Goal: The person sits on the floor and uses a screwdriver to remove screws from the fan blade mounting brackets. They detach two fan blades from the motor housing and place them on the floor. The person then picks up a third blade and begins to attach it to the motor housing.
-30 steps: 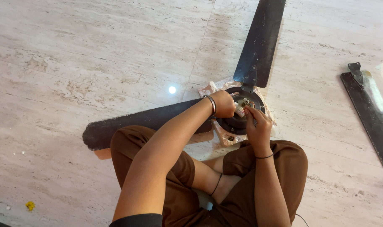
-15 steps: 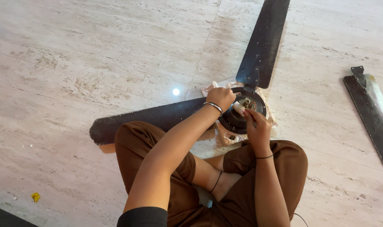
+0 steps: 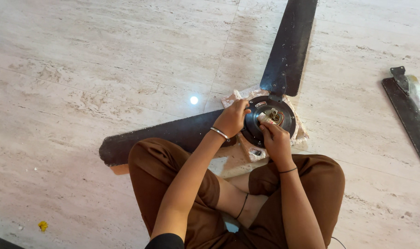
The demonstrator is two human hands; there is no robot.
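fan hub ahead of knees | loose blade far right

One label is in sight, and it's a small one: a pale sticker sits on the upper left of the dark round fan motor housing, just beside the left hand. It reads as a short, light oblong against the black metal. Its print is too small to make out. No packages, signs or screens show.
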